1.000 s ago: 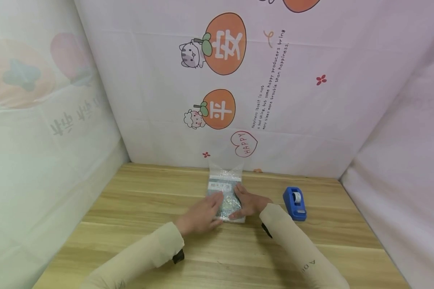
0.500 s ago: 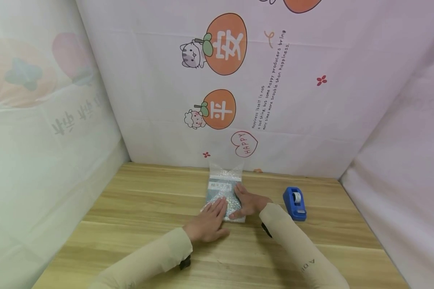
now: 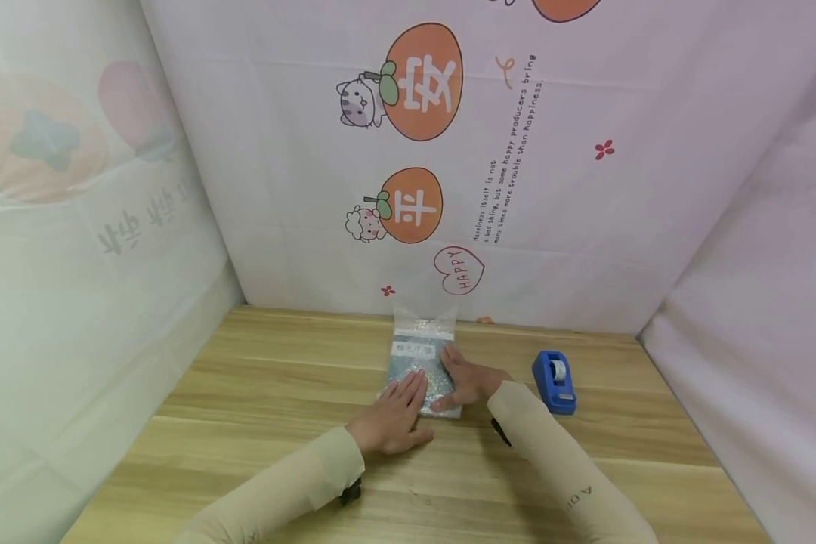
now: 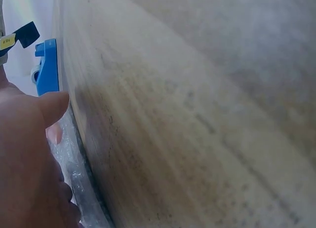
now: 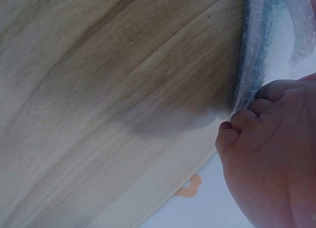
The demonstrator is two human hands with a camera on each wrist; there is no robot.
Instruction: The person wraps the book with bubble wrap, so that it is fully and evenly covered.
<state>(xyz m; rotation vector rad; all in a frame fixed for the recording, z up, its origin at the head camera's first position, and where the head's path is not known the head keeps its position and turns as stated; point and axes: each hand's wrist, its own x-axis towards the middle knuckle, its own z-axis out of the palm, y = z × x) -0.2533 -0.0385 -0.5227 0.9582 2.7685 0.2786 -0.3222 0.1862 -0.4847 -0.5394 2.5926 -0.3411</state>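
Two pale sleeves [image 3: 279, 480] reach in from the bottom of the frame over a wood-grain table [image 3: 292, 378]. Below the centre, the left hand [image 3: 391, 421] lies with its fingers extended and close together on the lower left part of a flat packet [image 3: 437, 378], the thumb apart and off the packet near its lower edge; it presses without gripping. The right hand [image 3: 474, 379] is spread along the packet's right edge, thumb on the face and fingers further up; it appears to steady it, though how firmly cannot be told.

The packet lies flat just below the centre of the frame: something bluish-grey under shiny clear bubble wrap, with a white strip of writing [image 3: 413, 349] across its upper part. To the right, well apart from the packet, a blue tape dispenser [image 3: 556, 385] holds a roll of tape [image 3: 557, 370], and neither hand touches it.

At the packet's far end, a clear flap [image 3: 425, 323] of the wrap sticks out towards the printed cloth [image 3: 279, 196] filling the upper frame. The covering looks largely in place, with that end unfolded; no tape can be made out on the wrap, so closing and fastening seem left.
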